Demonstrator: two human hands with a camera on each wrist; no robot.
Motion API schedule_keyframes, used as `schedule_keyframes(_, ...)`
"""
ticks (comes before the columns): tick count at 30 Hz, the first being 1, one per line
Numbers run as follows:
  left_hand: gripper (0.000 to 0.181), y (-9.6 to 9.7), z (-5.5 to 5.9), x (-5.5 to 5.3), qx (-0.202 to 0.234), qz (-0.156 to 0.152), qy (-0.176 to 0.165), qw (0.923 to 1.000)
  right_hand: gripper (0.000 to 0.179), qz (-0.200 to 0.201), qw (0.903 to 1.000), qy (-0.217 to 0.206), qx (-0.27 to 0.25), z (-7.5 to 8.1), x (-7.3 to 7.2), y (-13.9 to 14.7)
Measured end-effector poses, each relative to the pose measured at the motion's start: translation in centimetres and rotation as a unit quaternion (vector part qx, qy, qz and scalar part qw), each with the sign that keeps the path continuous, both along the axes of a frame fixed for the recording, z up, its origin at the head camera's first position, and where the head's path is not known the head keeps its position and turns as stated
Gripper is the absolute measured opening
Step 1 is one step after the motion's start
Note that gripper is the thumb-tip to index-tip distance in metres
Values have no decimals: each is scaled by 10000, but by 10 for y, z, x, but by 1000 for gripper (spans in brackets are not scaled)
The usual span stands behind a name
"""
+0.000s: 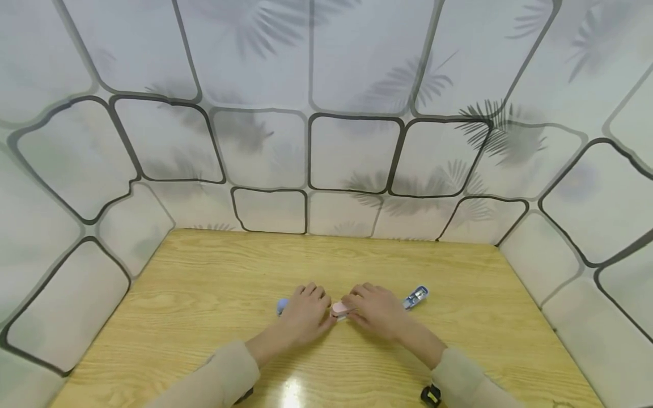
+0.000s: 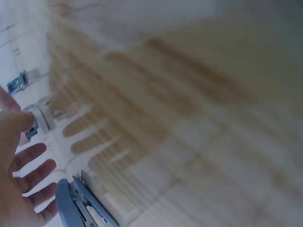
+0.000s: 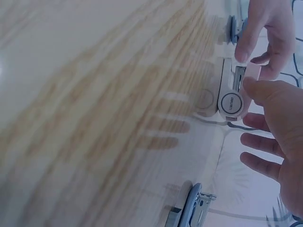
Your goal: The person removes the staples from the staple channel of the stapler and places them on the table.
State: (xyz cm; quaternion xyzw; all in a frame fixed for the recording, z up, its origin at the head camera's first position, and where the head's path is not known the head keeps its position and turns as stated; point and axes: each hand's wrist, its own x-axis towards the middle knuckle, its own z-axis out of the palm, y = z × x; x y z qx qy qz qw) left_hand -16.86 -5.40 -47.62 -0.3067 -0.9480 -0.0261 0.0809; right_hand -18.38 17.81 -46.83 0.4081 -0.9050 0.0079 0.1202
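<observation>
A pink and white stapler [image 1: 339,309] stands on the table between the two hands. The right hand [image 1: 376,310] grips its round-capped end, thumb on the pink top [image 3: 251,75] in the right wrist view, its other fingers spread. At the opposite end, the left hand [image 1: 306,314] pinches the stapler between thumb and finger. Just left of that hand lies a blue stapler [image 1: 282,306], seen larger as a blue-grey stapler [image 2: 70,203] in the left wrist view. Beyond the right hand is another blue stapler [image 1: 416,297], its metal part showing.
The wooden table [image 1: 229,260] is enclosed by patterned fabric walls [image 1: 352,153] at the back and both sides. A black object with a yellow mark [image 1: 431,395] is beside the right sleeve near the front. Light glares off the tabletop at the front.
</observation>
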Motion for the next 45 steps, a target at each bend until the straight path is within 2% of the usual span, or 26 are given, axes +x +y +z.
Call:
schedule_keyframes(4, 29, 4, -3, 2, -64, 77, 33, 9999, 26, 36, 9995, 282, 156, -2, -2, -3)
schedule_keyframes(9, 34, 8, -6, 4, -33, 142, -57, 9999, 22, 71, 9984, 497, 244, -3, -2, -7)
schedule_keyframes(18, 36, 12, -10, 3, -109, 220, 83, 9997, 21, 139, 9904, 1223, 635, -1, -3, -14)
schedule_keyframes(25, 36, 13, -11, 3, -111, 238, 78, 9996, 22, 168, 9878, 1406, 646, -4, -3, -14)
schedule_keyframes(31, 34, 13, -12, 4, -68, 226, 183, 9996, 21, 142, 9910, 1217, 546, -4, -3, -13)
schedule_keyframes(40, 35, 14, -14, 4, 4, 209, 501, 9985, 25, -219, 9990, 346, 198, -2, -2, -8)
schedule_keyframes(45, 32, 13, -15, 5, 8, 160, 619, 9980, 29, -297, 9987, 307, 261, 2, -1, -7)
